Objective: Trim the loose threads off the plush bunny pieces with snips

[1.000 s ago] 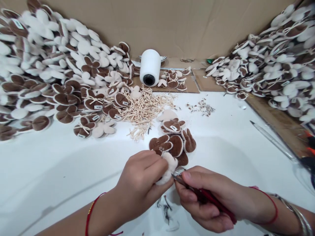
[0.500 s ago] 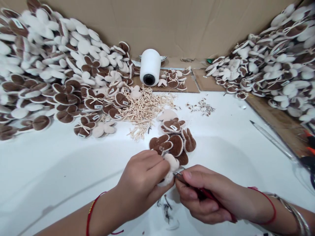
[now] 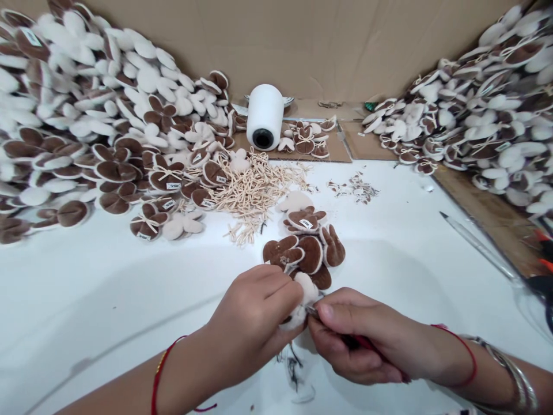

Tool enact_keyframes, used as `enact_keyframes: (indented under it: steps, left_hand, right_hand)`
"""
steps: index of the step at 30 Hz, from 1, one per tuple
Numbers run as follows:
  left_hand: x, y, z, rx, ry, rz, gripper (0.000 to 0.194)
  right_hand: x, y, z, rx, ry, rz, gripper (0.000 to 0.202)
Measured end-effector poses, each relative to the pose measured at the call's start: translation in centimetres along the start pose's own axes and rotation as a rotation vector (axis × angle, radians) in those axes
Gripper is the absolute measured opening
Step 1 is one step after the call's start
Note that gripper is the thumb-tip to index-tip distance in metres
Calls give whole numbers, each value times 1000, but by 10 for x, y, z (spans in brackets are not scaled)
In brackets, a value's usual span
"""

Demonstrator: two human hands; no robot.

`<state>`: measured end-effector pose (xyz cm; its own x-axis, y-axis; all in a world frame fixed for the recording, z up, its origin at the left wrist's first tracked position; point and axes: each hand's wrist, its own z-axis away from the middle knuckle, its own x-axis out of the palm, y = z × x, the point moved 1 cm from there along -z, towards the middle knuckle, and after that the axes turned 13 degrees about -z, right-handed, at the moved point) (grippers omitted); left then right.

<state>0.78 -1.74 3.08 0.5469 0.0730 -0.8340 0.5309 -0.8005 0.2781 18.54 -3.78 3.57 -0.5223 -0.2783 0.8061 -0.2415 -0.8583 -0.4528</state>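
My left hand (image 3: 254, 314) is closed on a small cream plush piece (image 3: 306, 288), low in the middle of the view. In my right hand (image 3: 363, 334) is a red-handled tool (image 3: 365, 342) with a metal tip, which touches the plush piece at its right side. Most of the tool is hidden by my fingers, so its kind is hard to tell. Just beyond my hands lie several brown plush pieces with cream edges (image 3: 310, 254). Dark thread scraps (image 3: 294, 369) are on the white table below my hands.
Large heaps of brown and cream plush pieces rise at left (image 3: 116, 170) and right (image 3: 488, 115). Cream cord bows (image 3: 248, 193) lie in the middle, before a white spool (image 3: 265, 115). A clear pen-like object (image 3: 475, 245) lies right, near a cardboard edge.
The tool's metal tip has moved slightly down and in against the plush piece, and my right fingers have closed further round the handles. My left hand has shifted slightly right with the plush piece.
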Motion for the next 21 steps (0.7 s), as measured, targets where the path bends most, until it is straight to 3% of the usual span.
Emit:
enact_keyframes:
  steps: [21]
  left_hand:
    - [2,3,1,16,53,-17,30]
  right_hand:
    - [-4,4,1,-11,-99,-112,40]
